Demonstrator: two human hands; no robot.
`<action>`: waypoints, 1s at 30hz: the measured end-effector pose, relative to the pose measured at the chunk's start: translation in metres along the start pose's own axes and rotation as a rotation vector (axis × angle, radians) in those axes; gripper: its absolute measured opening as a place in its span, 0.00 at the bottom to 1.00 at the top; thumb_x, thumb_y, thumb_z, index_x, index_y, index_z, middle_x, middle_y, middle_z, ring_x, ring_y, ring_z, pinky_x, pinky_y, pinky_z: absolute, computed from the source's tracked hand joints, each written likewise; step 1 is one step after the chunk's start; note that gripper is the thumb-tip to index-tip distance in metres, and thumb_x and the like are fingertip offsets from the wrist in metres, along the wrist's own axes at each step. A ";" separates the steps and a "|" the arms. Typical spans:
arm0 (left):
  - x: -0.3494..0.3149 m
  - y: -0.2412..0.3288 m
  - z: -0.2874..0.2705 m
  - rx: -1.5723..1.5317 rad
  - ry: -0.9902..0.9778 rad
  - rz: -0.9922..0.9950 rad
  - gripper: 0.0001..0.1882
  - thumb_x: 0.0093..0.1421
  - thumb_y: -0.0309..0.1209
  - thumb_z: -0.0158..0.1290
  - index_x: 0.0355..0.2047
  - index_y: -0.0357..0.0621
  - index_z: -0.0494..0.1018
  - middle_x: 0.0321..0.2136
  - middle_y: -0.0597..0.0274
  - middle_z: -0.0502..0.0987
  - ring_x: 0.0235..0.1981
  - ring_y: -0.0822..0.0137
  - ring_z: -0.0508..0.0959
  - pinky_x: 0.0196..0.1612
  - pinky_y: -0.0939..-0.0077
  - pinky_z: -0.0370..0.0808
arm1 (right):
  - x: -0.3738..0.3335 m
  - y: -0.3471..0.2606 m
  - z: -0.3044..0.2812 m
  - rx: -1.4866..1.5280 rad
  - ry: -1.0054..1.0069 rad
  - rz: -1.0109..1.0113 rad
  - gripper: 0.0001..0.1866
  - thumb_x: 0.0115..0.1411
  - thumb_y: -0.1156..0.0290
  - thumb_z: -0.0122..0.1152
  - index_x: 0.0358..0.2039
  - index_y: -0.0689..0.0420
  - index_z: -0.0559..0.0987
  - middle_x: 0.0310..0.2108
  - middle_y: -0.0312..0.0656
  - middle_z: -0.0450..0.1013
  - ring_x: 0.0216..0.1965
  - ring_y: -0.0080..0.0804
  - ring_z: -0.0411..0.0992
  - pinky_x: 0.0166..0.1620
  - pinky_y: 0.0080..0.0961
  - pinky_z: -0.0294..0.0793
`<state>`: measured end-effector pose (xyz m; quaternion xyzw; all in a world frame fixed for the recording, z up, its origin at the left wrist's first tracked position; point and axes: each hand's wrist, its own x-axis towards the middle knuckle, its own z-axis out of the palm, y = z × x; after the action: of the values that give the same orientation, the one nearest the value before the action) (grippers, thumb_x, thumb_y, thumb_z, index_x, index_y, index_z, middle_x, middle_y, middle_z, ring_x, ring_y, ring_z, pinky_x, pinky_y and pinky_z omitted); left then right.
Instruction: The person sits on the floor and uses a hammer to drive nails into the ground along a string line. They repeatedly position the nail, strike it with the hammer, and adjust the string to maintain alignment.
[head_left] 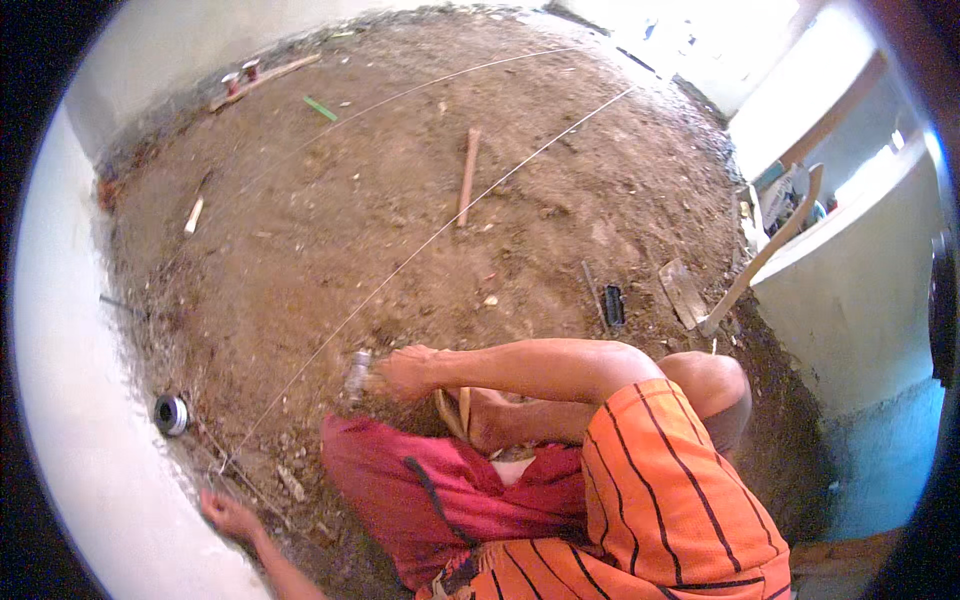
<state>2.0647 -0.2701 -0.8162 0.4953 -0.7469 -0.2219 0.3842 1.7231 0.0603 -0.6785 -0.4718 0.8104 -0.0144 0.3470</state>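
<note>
My right hand point(408, 372) is closed around a hammer point(358, 376), whose grey metal head shows past the fingers, slightly blurred. The handle is mostly hidden by the hand. My left hand point(230, 514) is low by the white wall at the left, with its fingers loosely bent and nothing visible in them. Just beyond it, a small peg point(224, 466) stands in the soil near the wall. A taut white string point(400, 262) runs from this peg diagonally across the dirt floor to the far right.
A roll point(172, 415) with a pale rim lies by the left wall. Farther off are a wooden stick point(467, 178), a green strip point(320, 108) and a long board point(262, 82). At the right, a wooden-handled tool point(768, 250) leans beside a flat board point(683, 294) and a black tray-like piece point(614, 305).
</note>
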 end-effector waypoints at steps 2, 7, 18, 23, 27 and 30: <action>-0.025 0.021 -0.029 0.090 -0.053 0.060 0.19 0.59 0.28 0.39 0.49 0.34 0.65 0.48 0.43 0.69 0.51 0.47 0.67 0.56 0.60 0.62 | -0.025 0.001 -0.043 0.047 0.155 0.014 0.21 0.55 0.53 0.51 0.38 0.59 0.73 0.30 0.55 0.74 0.36 0.52 0.74 0.38 0.45 0.73; -0.063 -0.022 -0.048 0.447 -0.355 0.283 0.22 0.57 0.25 0.40 0.53 0.35 0.61 0.53 0.44 0.64 0.55 0.48 0.63 0.59 0.59 0.59 | -0.033 0.028 -0.114 0.074 0.424 -0.109 0.22 0.49 0.54 0.55 0.37 0.58 0.71 0.27 0.54 0.73 0.31 0.52 0.74 0.35 0.45 0.72; -0.060 -0.036 -0.027 0.495 -0.428 0.310 0.25 0.60 0.32 0.37 0.56 0.33 0.58 0.57 0.42 0.60 0.58 0.47 0.60 0.60 0.58 0.58 | 0.206 0.064 -0.296 -0.356 0.486 -0.012 0.23 0.51 0.52 0.47 0.44 0.50 0.75 0.37 0.50 0.75 0.40 0.48 0.74 0.41 0.43 0.73; -0.058 0.026 -0.044 0.520 -0.511 0.327 0.26 0.62 0.38 0.34 0.57 0.35 0.58 0.55 0.40 0.61 0.57 0.44 0.61 0.60 0.56 0.58 | 0.192 0.183 -0.392 -0.465 0.590 0.007 0.30 0.54 0.52 0.46 0.60 0.34 0.58 0.45 0.53 0.70 0.45 0.51 0.70 0.49 0.43 0.69; -0.056 0.110 -0.054 0.570 -0.696 0.153 0.24 0.61 0.33 0.37 0.56 0.33 0.59 0.53 0.41 0.63 0.54 0.45 0.63 0.57 0.57 0.61 | 0.079 0.326 -0.418 -0.425 0.428 0.473 0.31 0.53 0.60 0.50 0.58 0.49 0.59 0.47 0.59 0.66 0.44 0.56 0.68 0.47 0.46 0.67; -0.062 0.188 -0.074 0.498 -0.900 0.044 0.24 0.61 0.34 0.38 0.56 0.35 0.59 0.52 0.43 0.64 0.53 0.47 0.64 0.55 0.59 0.62 | -0.093 0.429 -0.360 -0.253 0.318 0.634 0.32 0.52 0.57 0.53 0.57 0.51 0.62 0.32 0.58 0.73 0.29 0.52 0.72 0.33 0.42 0.72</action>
<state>2.0299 -0.1330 -0.6589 0.4115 -0.8787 -0.2202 -0.1004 1.2217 0.2607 -0.5049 -0.2287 0.9554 0.1207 0.1429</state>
